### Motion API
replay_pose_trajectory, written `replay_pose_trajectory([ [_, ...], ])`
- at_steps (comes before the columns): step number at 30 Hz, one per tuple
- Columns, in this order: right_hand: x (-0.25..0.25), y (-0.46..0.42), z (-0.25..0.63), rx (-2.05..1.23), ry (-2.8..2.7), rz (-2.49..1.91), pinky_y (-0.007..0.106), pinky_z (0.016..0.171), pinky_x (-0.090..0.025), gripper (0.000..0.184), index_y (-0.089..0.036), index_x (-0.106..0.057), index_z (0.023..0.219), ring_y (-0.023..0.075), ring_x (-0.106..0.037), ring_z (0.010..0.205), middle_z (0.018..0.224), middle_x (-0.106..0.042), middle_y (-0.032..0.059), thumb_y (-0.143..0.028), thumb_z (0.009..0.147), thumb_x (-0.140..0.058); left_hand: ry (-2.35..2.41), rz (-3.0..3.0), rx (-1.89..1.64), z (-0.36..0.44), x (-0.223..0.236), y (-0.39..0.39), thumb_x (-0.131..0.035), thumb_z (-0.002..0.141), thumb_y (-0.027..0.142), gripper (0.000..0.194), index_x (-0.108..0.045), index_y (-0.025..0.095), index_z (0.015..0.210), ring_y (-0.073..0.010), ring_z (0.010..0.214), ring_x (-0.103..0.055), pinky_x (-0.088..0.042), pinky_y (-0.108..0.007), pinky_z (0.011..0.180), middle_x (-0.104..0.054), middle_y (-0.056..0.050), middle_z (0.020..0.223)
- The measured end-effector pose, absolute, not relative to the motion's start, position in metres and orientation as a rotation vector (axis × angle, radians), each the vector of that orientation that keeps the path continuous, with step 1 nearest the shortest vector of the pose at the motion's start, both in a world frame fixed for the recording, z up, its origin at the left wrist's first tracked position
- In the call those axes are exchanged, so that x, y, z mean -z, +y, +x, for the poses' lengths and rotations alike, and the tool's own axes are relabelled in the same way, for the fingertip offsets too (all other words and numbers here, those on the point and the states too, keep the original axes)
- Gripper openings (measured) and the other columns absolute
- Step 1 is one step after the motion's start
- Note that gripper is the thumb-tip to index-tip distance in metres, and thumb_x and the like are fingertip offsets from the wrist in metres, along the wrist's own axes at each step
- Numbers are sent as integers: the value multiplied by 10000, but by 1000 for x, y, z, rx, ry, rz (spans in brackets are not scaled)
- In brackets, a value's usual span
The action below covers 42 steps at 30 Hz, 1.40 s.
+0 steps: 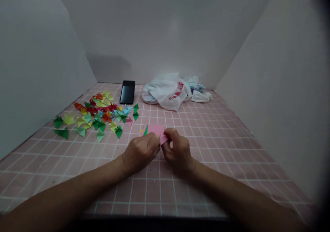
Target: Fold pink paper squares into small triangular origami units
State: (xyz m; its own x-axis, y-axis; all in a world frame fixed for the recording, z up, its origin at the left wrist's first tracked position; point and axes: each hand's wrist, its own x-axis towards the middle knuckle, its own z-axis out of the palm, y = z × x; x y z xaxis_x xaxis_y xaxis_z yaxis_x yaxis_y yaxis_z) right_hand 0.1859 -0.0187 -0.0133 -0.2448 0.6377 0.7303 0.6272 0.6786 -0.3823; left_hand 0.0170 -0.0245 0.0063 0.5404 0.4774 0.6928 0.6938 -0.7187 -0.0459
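My left hand (144,150) and my right hand (178,150) meet over the middle of the table, both closed on a small folded piece of pink paper (163,138). The fingers of my right hand pinch its right edge, while my left hand grips its left side and hides part of it. Just behind my hands lies a flat stack of pink paper sheets (154,128), with a green sliver and a bit of yellow showing at its left side. How the held paper is folded is too small to make out.
Many folded paper pieces (99,123) in red, orange, yellow, green and blue lie heaped at the left. A black phone (127,92) lies behind them. White plastic bags (170,91) sit at the back. Pale walls enclose the pink checked table (216,149).
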Motion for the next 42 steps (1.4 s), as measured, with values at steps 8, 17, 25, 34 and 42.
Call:
replay_pose_trajectory([
  [8,16,-13,188,-69,-1955,-869,324,679,-547,302,-234,-518,1110,209,-687,748,856,-694,56,-70,865,-452,-941,-2577,982,11,1,-20,-444,938,123,232,-502,212,732,-126,542,-535,-390,-248,532,-565,11,608],
  [17,16,-13,193,-162,-1904,-757,316,663,-550,293,-253,-522,1123,202,-697,747,871,-714,50,-75,890,-516,-1958,-2900,1946,6,-14,-20,-472,986,418,294,-615,163,961,-120,579,-623,-498,-250,582,-653,-16,758],
  [25,21,-7,196,-152,-2073,-590,349,638,-533,349,-272,-510,1209,207,-659,704,835,-715,56,-77,923,-461,-2533,-2991,2196,11,-17,-16,-659,845,430,309,-638,141,737,-104,542,-596,-484,-228,556,-626,-1,616],
  [34,18,-2,196,-102,-2108,-450,298,577,-513,377,-194,-457,1335,190,-614,655,773,-676,43,-109,968,-463,-2647,-3003,2144,11,-19,-16,-690,801,415,280,-634,142,777,-107,568,-601,-478,-232,574,-656,-13,652],
  [42,21,-3,194,-134,-2082,-496,311,565,-504,411,-228,-442,1361,195,-610,643,765,-679,44,-119,966,-483,-2729,-2961,2244,12,-17,-17,-702,797,427,297,-614,151,736,-102,553,-589,-472,-237,566,-662,-18,642],
])
